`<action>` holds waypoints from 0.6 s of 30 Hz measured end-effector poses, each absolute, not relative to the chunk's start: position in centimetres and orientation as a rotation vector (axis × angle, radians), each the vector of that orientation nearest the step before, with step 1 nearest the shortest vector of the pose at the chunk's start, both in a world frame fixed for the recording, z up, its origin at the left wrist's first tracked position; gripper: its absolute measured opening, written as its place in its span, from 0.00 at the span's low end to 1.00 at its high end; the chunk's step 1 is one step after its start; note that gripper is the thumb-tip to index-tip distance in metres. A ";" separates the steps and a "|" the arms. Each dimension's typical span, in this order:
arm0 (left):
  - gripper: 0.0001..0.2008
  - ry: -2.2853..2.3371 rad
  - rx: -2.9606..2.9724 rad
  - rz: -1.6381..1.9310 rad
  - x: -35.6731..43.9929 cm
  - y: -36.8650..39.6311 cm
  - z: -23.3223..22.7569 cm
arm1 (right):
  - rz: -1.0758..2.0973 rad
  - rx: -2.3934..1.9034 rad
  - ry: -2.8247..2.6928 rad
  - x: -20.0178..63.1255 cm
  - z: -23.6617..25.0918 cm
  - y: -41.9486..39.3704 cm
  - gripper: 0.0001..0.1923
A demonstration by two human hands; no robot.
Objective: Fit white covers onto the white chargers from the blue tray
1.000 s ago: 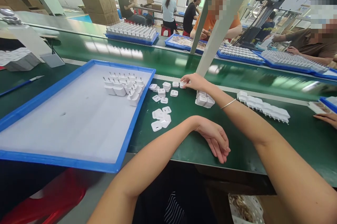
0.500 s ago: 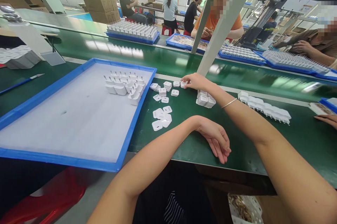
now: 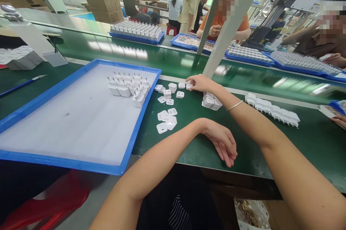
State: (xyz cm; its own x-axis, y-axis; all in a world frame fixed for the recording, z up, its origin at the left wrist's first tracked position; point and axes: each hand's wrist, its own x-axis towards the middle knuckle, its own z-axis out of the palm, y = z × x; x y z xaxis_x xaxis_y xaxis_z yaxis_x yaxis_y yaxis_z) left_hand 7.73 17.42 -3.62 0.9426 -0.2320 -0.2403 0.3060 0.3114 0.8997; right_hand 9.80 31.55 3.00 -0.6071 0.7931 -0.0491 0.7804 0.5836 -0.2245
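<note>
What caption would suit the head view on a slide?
Right hand touches small white caps on the green bench; left hand rests near the edge, beside a blue tray of white chargers.

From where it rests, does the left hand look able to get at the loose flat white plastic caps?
Probably yes: the left hand rests relaxed on the green bench, nothing lying between it and the flat white plastic caps.

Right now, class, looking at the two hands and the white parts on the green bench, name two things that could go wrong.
1. The right hand reaches across the small white covers; pulling the arm back might sweep some off the bench.
2. The white plugs crowd the blue tray beside its right rim; a nudge might tip some over it.
</note>
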 end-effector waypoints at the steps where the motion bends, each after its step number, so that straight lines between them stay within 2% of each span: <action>1: 0.15 0.068 1.207 -0.352 7.7 17.4 -3.6 | 0.352 -1.367 -2.744 9.9 3.0 31.5 0.30; 6: 0.15 0.062 1.204 -0.341 7.8 17.3 -3.7 | 0.377 -1.351 -2.716 10.5 3.8 30.9 0.32; 11: 0.16 0.073 1.224 -0.334 8.1 17.4 -3.8 | 0.379 -1.243 -2.613 10.1 5.6 28.2 0.26; 16: 0.14 0.071 1.231 -0.354 7.8 17.3 -3.9 | 0.743 -0.841 -2.729 8.3 7.7 21.0 0.20; 18: 0.13 0.118 1.302 -0.264 7.5 16.9 -3.9 | 0.752 -0.596 -2.722 8.0 8.6 17.5 0.15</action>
